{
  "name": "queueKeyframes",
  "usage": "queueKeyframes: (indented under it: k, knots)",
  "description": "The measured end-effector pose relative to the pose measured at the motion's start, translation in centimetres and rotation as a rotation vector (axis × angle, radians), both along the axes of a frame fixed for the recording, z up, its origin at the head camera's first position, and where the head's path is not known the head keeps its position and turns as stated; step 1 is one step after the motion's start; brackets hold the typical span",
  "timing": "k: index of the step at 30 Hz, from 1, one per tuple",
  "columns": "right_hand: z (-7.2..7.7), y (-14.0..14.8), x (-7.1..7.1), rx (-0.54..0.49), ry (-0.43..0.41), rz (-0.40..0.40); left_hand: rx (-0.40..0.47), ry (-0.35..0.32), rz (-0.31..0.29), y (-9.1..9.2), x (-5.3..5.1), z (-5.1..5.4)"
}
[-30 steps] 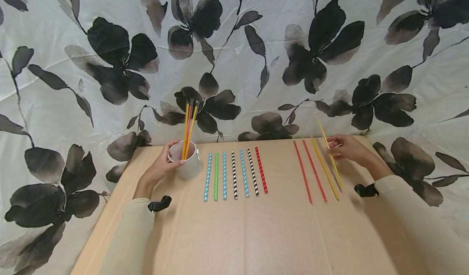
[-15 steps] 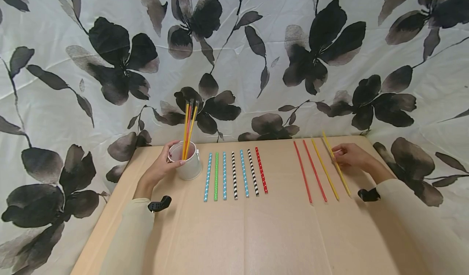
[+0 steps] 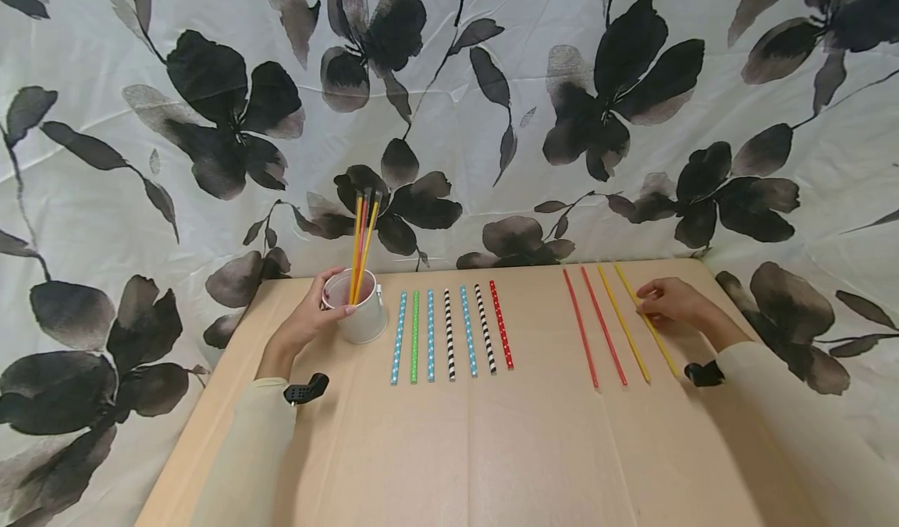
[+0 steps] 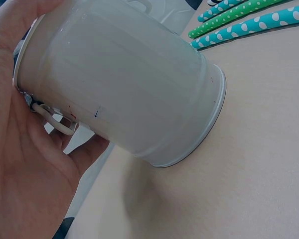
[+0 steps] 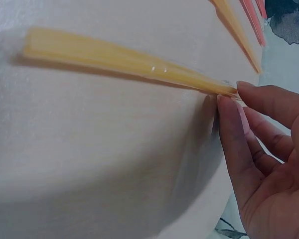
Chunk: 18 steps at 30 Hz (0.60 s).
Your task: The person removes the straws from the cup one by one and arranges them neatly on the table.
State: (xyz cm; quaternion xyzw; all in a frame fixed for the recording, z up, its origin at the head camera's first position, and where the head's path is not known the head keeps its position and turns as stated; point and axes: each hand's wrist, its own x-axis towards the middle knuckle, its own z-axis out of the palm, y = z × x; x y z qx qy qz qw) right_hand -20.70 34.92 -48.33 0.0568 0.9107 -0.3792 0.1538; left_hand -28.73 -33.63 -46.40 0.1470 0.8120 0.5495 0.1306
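In the head view my left hand [image 3: 307, 321] holds the small white metal bucket [image 3: 367, 322] by its rim. Several thin yellow and red straws [image 3: 360, 254] stand in it, leaning slightly right. The left wrist view shows the bucket's side [image 4: 124, 74] close up, fingers and thumb round its rim. My right hand [image 3: 673, 302] is at the outermost yellow straw [image 3: 656, 334], which lies on the table. Close up in the right wrist view, thumb and forefinger pinch this straw [image 5: 104, 56], which seems to have a clear wrapper.
A row of patterned straws [image 3: 450, 336] lies right of the bucket: blue dotted, green dotted, black striped and red dotted. Another yellow straw [image 3: 623, 322] and two red straws [image 3: 604, 326] lie left of my right hand. A floral cloth [image 3: 456, 121] hangs behind the table [image 3: 463, 449].
My right hand has lowered the yellow straw onto the table, its near end shifting right, beside the other yellow one. The left hand and bucket have stayed put.
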Motion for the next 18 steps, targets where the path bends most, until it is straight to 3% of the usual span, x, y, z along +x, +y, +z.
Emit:
queueKeyframes:
  k: [18]
  knots:
    - [0.95, 0.23, -0.33, 0.066, 0.035, 0.003, -0.009, -0.002, 0.007, 0.04, 0.78, 0.2]
